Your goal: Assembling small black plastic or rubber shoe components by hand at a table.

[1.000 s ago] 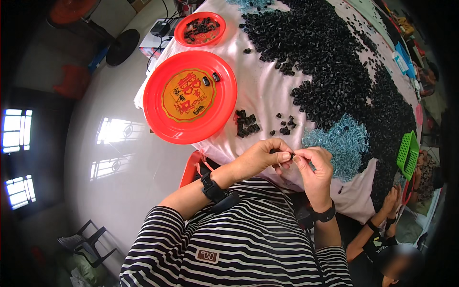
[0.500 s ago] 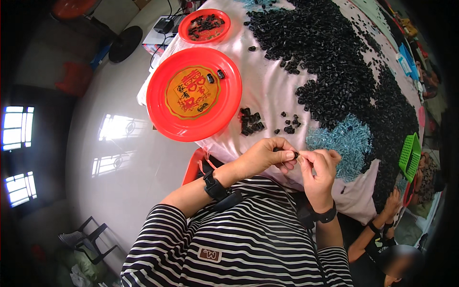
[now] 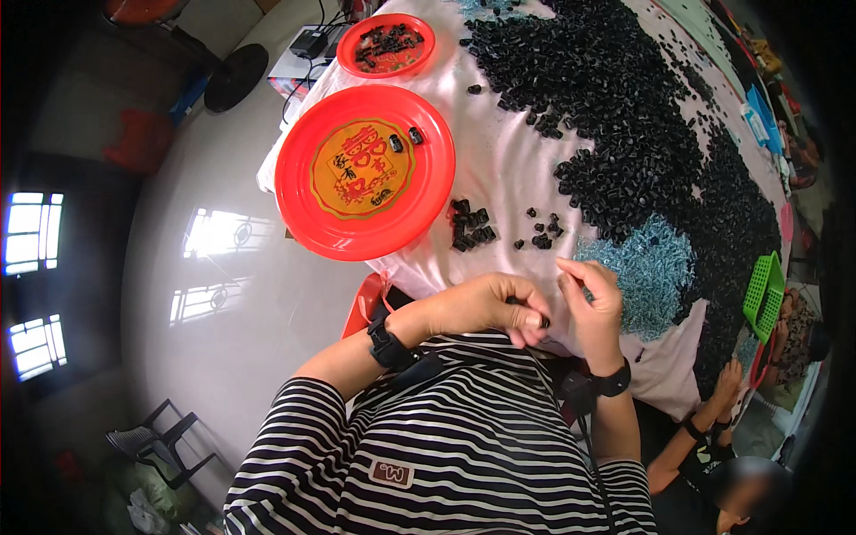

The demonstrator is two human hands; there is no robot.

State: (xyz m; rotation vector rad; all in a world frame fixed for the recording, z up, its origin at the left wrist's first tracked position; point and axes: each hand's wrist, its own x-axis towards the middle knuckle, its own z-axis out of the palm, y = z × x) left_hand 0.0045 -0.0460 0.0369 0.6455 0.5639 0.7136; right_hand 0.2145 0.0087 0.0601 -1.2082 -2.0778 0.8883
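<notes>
My left hand (image 3: 495, 305) pinches a small black plastic piece (image 3: 545, 322) between thumb and fingers, low over the table's near edge. Just right of it my right hand (image 3: 596, 303) is raised, thumb and forefinger drawn together; whatever they hold, if anything, is too small to make out. Beyond my hands lie a little cluster of black plastic pieces (image 3: 471, 226) and a looser group of smaller black parts (image 3: 542, 234). A heap of clear bluish small parts (image 3: 649, 276) is next to my right hand. At the left, a large red plate (image 3: 303, 209) bears two black pieces.
A huge spread of black pieces (image 3: 615, 98) covers much of the pink cloth (image 3: 508, 178). A smaller red plate (image 3: 342, 55) with black parts stands far left. At the right are a green basket (image 3: 764, 294) and another person's hand (image 3: 729, 379) by the pile.
My hands have come apart. The left has dropped slightly toward me with the black piece, while the right has lifted a little away from it.
</notes>
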